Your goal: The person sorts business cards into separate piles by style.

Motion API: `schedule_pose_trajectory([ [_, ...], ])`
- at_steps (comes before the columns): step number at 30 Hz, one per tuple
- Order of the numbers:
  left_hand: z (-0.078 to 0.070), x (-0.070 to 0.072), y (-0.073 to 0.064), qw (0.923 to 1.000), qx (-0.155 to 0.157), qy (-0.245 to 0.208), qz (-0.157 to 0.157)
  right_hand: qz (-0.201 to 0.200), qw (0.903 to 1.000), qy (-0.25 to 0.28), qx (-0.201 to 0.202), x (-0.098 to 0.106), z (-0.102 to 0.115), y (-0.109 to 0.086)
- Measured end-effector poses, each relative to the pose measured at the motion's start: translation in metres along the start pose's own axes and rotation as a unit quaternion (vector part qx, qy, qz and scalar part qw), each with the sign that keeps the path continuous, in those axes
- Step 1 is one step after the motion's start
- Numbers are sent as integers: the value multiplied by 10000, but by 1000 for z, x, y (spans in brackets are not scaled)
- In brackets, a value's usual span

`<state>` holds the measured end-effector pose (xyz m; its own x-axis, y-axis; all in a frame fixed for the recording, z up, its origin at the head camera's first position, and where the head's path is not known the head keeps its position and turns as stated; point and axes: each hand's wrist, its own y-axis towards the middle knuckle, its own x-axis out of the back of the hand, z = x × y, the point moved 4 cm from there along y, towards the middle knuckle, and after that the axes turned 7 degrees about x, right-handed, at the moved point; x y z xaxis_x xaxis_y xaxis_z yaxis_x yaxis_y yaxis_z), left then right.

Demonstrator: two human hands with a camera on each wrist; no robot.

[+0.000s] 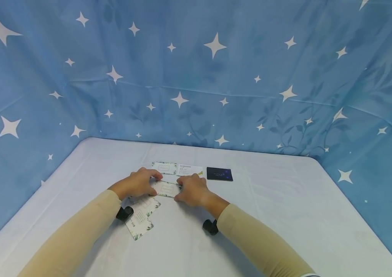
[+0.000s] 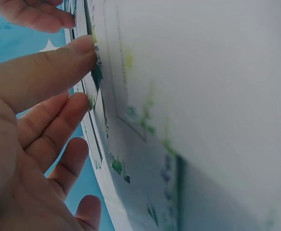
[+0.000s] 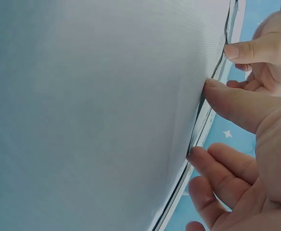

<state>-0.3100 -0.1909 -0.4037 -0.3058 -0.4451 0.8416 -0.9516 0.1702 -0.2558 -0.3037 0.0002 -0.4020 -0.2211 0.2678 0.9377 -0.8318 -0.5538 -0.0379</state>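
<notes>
A white card with a leafy border (image 1: pixel 167 189) lies low over the table between both hands. My left hand (image 1: pixel 140 182) holds its left end, thumb at the near corner and index finger at the far one. At the right end, my right hand (image 1: pixel 194 189) grips the card between thumb and index finger. In the left wrist view, the left thumb (image 2: pixel 78 50) overlaps the card's edge while the other fingers stay loosely bent. The right wrist view has the right thumb (image 3: pixel 220 91) and index fingertip touching a thin edge.
Behind the hands, another leafy card (image 1: pixel 164 168), a printed business card (image 1: pixel 189 170) and a dark card (image 1: pixel 219 174) form a row. Overlapping leafy cards (image 1: pixel 139 225) lie under and beside the left wrist. A blue star-patterned curtain (image 1: pixel 196 77) stands behind the white table (image 1: pixel 286 215).
</notes>
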Motion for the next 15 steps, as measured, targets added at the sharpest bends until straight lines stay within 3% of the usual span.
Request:
schedule_pose_trajectory([
  [8,6,1,-4,9995,-57,-210,-237,-4,9997,-143,182,1,2,3],
  [15,10,23,8,9989,3,-258,-402,-78,9993,-173,317,17,3,27],
])
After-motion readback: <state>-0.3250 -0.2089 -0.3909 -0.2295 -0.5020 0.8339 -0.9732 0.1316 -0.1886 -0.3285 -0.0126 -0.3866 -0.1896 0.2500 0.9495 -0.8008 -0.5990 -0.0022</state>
